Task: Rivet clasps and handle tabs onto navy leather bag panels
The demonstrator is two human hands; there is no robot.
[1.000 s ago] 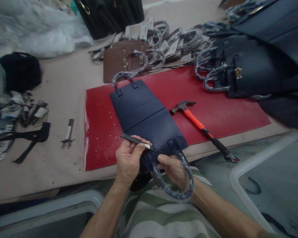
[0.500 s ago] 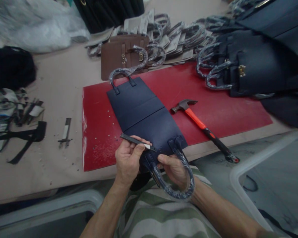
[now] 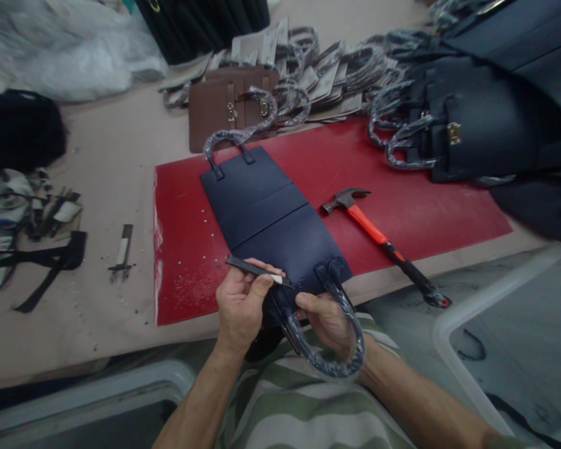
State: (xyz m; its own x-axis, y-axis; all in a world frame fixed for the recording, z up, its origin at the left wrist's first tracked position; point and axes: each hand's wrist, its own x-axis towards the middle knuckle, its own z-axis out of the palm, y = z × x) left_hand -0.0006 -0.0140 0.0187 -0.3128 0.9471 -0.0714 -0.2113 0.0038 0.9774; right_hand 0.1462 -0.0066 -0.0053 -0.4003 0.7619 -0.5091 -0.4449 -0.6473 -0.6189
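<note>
While the left grip (image 3: 239,305) closes round the tool (image 3: 249,265), its long axis slants rightward to the right grip (image 3: 328,318), which pinches the panel's (image 3: 285,232) near edge.

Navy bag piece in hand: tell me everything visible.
The navy bag piece looks like smooth leather, with a line across its middle and plastic-wrapped handles at both ends. It lies slanted over the red mat, near end beyond it. The right hand grips that end; the left hand holds a dark tool there.
</note>
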